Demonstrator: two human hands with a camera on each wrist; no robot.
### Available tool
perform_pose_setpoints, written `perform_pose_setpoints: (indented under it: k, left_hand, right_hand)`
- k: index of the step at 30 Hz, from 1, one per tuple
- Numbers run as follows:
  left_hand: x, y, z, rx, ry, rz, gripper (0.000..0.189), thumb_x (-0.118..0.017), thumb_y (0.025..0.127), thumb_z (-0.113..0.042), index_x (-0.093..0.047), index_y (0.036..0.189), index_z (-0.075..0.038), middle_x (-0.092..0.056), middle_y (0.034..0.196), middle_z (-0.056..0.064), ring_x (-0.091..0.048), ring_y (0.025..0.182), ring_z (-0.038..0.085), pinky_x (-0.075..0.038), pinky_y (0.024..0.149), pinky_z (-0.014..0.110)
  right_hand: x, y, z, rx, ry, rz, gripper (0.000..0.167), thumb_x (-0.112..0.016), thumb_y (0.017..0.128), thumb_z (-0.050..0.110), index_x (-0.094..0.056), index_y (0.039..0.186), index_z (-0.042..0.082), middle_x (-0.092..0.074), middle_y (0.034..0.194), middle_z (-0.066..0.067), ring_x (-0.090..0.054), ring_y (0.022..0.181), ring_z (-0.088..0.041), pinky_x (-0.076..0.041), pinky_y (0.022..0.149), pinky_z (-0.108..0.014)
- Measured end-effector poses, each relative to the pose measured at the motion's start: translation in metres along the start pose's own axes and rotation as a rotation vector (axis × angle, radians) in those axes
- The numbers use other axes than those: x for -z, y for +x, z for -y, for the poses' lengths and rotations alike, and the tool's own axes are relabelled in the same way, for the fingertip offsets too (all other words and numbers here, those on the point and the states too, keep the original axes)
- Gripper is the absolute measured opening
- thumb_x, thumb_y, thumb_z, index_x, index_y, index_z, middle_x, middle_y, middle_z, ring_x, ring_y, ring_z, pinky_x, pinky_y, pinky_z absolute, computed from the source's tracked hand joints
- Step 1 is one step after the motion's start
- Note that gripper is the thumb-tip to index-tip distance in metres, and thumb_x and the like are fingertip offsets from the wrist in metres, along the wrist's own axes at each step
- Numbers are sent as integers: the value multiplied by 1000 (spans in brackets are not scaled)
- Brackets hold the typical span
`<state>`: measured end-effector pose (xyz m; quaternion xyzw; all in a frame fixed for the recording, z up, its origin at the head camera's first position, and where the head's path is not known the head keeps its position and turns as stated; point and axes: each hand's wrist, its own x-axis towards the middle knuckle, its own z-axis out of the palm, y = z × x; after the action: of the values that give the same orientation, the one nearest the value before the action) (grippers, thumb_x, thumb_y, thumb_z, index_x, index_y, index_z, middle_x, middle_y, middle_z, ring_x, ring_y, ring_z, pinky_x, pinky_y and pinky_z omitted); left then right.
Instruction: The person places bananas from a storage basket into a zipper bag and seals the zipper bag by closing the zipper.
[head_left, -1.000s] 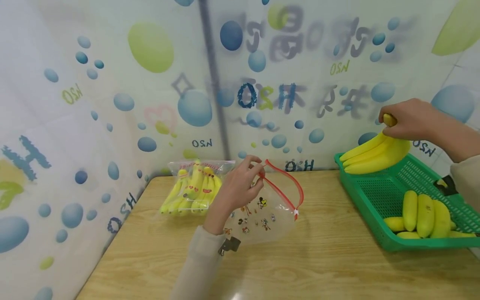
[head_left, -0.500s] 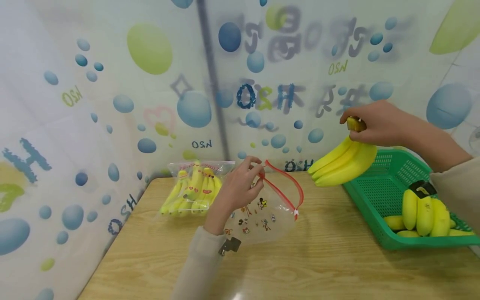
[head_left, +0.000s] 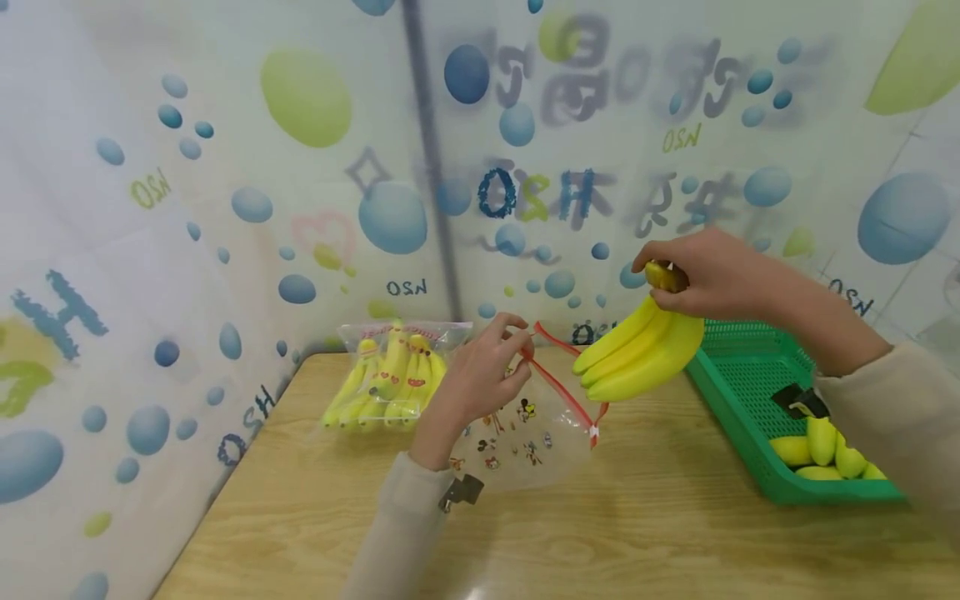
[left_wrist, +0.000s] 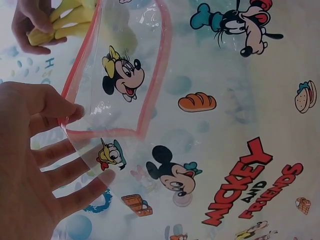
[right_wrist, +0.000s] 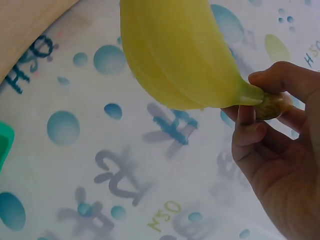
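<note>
left hand (head_left: 487,367) pinches clear plastic bag (head_left: 513,454); right hand (head_left: 705,267), right of it, pinches smooth curved bananas (head_left: 647,350), slanting tips-down toward it.

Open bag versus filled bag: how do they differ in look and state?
The open bag is red-rimmed and empty; the filled bag holds bananas. The open bag carries multicoloured cartoon characters; the filled bag shows red hearts. The left hand grips the open bag; the filled bag rests unheld on the table. Both are transparent.
</note>
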<state>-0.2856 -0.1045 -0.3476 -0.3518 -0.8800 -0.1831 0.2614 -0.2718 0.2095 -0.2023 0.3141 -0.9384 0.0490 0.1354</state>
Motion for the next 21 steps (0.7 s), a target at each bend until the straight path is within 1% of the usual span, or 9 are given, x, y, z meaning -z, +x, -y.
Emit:
perform_pose_setpoints:
  k: [5,10,14,17,21]
  left_hand:
    - [1,0,-1,-2,7,4,5,-60,94,-19,-63,98,-20,-60,134,6,-70,97,17,-48,62,24]
    - [0,0,0,-1,11,6,4,-60,95,-20,-63,98,-20,-60,134,7,-70,101,18,-48,61,24]
    - [1,0,0,-3,12,3,4,-60,96,-21,-63,98,-19,-60,134,6,-69,100,18,-48,62,23]
    - [1,1,0,-9,11,0,4,-60,97,-21,-64,98,-19,-60,133,6,-68,96,17,-47,61,23]
    - [1,1,0,-15,16,-2,4,-61,98,-21,-65,100,-20,-59,132,5,-66,88,15,-45,58,22]
  right_hand:
    - [-12,5,11,76,37,-18,31,-73,92,11,-66,123,11,-68,84,1,-48,65,-9,-44,61,-27]
    - [-25,7,18,139,83,-22,31,-74,93,11,-66,122,11,-64,79,4,-46,63,-8,-44,61,-26]
    - [-33,7,22,155,123,-34,30,-75,93,11,-67,122,13,-60,77,6,-48,64,-8,-46,61,-26]
    - [-41,6,26,154,176,-43,30,-76,93,12,-68,122,15,-59,77,7,-48,63,-7,-46,61,-26]
    - [-54,5,30,189,255,-95,24,-77,93,13,-71,115,17,-59,78,9,-45,61,-4,-45,58,-24]
